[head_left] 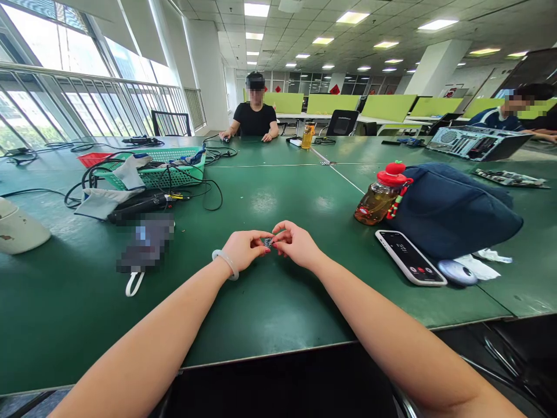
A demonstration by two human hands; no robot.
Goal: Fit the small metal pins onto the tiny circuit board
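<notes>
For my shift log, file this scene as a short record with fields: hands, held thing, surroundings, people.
Left hand: pinching a small grey piece; pale bangle on the wrist
Right hand: fingertips at the same piece; exact grip too small to tell
Held thing: small grey piece, details unclear
Surface: green table
Left side: green basket, cables in and around it
Right side: red-lidded bottle beside a dark blue bag; phone nearer, screen lit
Across: seated person in black

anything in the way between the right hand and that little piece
Nothing visible: the right hand is at the small grey piece, the left hand on its other side. The phone lies off to the right.
</notes>
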